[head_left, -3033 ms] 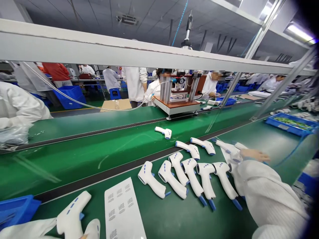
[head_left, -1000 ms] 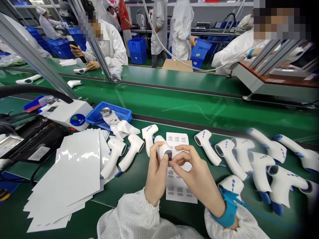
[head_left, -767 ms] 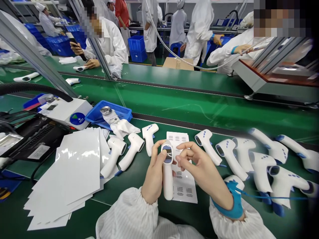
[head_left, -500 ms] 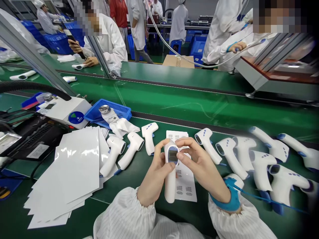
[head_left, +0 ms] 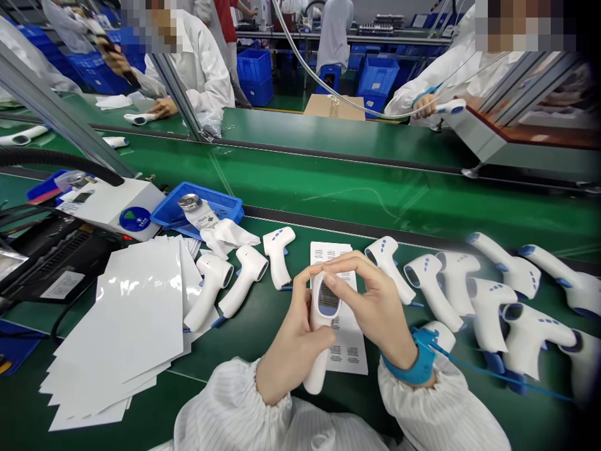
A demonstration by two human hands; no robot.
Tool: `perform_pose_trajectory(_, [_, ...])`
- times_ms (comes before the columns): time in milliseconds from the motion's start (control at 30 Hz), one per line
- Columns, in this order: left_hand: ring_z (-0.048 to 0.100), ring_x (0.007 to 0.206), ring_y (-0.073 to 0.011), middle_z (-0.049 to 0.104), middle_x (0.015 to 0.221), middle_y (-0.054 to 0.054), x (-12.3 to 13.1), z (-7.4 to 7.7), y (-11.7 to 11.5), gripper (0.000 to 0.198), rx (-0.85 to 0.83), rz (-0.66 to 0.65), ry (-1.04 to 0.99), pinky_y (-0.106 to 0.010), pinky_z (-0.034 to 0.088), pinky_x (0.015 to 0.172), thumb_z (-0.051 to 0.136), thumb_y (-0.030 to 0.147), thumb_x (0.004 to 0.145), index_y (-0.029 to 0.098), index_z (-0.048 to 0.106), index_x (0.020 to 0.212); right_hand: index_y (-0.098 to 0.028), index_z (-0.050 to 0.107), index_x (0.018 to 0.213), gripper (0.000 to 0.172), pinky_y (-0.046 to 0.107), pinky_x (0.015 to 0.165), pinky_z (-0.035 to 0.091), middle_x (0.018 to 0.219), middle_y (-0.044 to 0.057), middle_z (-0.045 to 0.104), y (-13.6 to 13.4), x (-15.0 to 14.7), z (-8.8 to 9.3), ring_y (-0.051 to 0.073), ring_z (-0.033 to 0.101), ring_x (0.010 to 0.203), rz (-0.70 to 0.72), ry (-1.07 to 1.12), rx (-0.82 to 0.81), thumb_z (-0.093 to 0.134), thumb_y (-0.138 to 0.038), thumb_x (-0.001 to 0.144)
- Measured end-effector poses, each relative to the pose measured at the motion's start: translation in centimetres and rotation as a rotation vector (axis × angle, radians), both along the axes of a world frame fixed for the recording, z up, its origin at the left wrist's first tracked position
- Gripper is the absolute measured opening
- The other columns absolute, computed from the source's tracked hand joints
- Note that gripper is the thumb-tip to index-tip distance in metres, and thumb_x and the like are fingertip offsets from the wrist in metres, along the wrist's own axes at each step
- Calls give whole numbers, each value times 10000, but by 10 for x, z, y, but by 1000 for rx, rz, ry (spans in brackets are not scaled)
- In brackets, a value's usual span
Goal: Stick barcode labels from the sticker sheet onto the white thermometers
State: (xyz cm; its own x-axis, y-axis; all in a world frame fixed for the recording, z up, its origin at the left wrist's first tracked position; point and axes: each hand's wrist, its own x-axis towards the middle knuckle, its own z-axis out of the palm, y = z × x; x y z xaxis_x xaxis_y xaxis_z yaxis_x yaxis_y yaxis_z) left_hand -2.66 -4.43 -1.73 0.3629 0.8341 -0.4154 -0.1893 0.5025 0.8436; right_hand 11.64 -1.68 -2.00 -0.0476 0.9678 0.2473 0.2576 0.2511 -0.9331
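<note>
A white infrared thermometer (head_left: 316,376) is held upright before me, its dark screen with a blue rim facing me. My left hand (head_left: 293,341) is closed around it, thumb across the front below the screen and index finger up at the head. From the other side my right hand (head_left: 375,307) grips the head, thumb on the upper edge of the screen and fingers over the top. Behind the thermometer lies a printed label sheet (head_left: 350,351), partly hidden. On my right wrist is a blue strap (head_left: 413,363) with a cord.
More thermometers lie on the green bench, some to the left (head_left: 246,275) and several to the right (head_left: 488,307). At left are fanned white sheets (head_left: 136,313), a blue tray (head_left: 225,203) and a white box device (head_left: 117,207). Co-workers sit across the green belt (head_left: 319,188).
My left thumb has moved down off the screen's lower edge, and my right thumb has shifted up it. The thermometer leans slightly more. A co-worker at right now holds a thermometer lower, near the bench.
</note>
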Motion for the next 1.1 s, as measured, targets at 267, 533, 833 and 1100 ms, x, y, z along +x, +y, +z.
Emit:
perform_pose_trajectory(267, [496,705,-113,482,905,18,1,-4,-1,762,13,62,46,-272,426,660,514,28,680,349,320,1343,-260,677,1010,196,363,940,494,1073,18,687,-3,-4,-3,192,626,1062,63,83,-86,637,-150,854])
perform_pose_trajectory(533, [539,843,-151,509,1066,-17,6,-1,-5,715,111,64,73,-293,458,739,501,18,723,340,346,1341,-268,685,944,107,404,989,463,1072,20,687,-8,-7,-8,205,622,1092,13,231,-118,592,-227,911])
perform_pose_trajectory(833, [570,1002,-181,522,1164,-21,5,-4,1,769,111,87,-34,-331,473,866,567,48,729,349,289,1380,-347,411,1336,614,415,1076,416,1482,38,394,-14,-6,-12,218,471,1310,185,318,-424,695,-256,799])
perform_pose_trajectory(1100, [509,1225,-268,358,1489,-81,8,-30,21,1001,142,-40,66,-449,408,1007,539,95,775,414,-54,1516,-132,539,1202,338,310,632,543,767,16,655,23,25,-42,165,645,672,228,-191,-665,512,-285,903])
